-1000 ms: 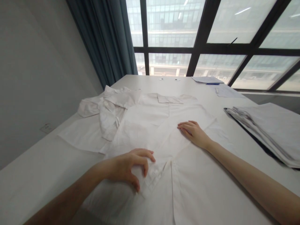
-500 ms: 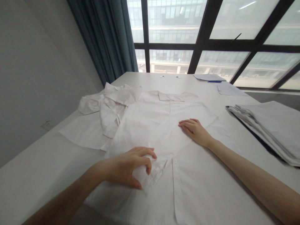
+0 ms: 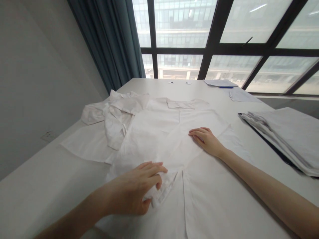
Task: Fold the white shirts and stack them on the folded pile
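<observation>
A white coat (image 3: 159,129) lies spread out on the white table, its far end towards the window. A bunched sleeve (image 3: 116,124) lies on its left side, and a long slit runs down its near middle. My left hand (image 3: 139,189) is at the near left part, thumb and fingers curled around a raised fold of the cloth beside the slit. Further up and to the right, my right hand (image 3: 205,141) rests flat on the coat, fingers stretched out and holding nothing.
A stack of folded white cloth (image 3: 289,136) on a dark board lies at the right. Papers (image 3: 220,83) with a blue pen (image 3: 226,87) are at the far edge near the window. A blue curtain (image 3: 112,39) hangs at the back left beside a grey wall.
My left hand has shifted slightly down, and its thumb has curled in with cloth gathered between the fingers. My right hand stays in place on the coat. The camera view has shifted slightly.
</observation>
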`<state>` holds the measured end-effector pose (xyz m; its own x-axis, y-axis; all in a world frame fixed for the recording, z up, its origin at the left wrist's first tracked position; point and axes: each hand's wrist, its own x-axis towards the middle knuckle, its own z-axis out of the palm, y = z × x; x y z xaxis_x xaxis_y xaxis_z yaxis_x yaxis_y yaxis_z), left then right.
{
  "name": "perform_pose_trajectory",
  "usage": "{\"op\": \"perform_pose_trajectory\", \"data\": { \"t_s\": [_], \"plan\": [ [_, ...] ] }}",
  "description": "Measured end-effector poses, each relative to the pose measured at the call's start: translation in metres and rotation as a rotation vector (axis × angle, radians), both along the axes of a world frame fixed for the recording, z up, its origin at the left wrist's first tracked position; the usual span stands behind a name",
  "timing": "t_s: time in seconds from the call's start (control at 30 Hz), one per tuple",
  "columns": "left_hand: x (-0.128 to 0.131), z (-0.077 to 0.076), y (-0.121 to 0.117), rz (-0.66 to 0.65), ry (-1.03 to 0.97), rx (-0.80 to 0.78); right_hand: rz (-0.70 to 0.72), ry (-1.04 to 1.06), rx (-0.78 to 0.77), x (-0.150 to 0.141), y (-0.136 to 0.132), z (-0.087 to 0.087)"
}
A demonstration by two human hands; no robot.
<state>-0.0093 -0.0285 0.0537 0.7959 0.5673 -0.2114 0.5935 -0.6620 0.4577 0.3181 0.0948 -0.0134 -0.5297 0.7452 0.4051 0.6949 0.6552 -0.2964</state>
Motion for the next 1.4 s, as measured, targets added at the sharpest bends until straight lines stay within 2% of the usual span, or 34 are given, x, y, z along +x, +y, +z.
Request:
{"op": "perform_pose_trajectory", "data": {
  "t_s": [0.17, 0.33, 0.5, 0.8, 1.0, 1.07, 1.2, 1.4],
  "plan": [
    [-0.003, 0.002, 0.0, -0.049, -0.012, 0.029, 0.001, 0.004, 0.0, 0.0, 0.0, -0.001],
    [-0.013, -0.013, 0.007, -0.056, -0.146, 0.014, -0.002, 0.009, -0.012, 0.0, 0.0, -0.001],
    [-0.017, -0.024, 0.012, -0.057, -0.183, -0.004, -0.009, -0.01, -0.01, 0.0, 0.0, -0.002],
    [0.0, -0.035, -0.008, 0.057, -0.249, 0.16, -0.009, -0.015, 0.005, 0.0, 0.0, -0.002],
    [-0.013, -0.039, 0.005, 0.133, -0.293, 0.282, -0.008, -0.008, -0.008, 0.001, 0.001, -0.003],
    [-0.02, -0.037, 0.014, 0.083, -0.31, 0.341, -0.007, -0.006, -0.008, 0.001, 0.001, -0.003],
    [-0.03, -0.028, 0.024, -0.123, -0.326, 0.441, -0.009, 0.01, -0.001, 0.001, 0.0, -0.001],
    [-0.037, -0.016, 0.022, -0.182, -0.392, 0.558, -0.041, 0.015, 0.031, 0.0, -0.002, 0.001]
  ]
}}
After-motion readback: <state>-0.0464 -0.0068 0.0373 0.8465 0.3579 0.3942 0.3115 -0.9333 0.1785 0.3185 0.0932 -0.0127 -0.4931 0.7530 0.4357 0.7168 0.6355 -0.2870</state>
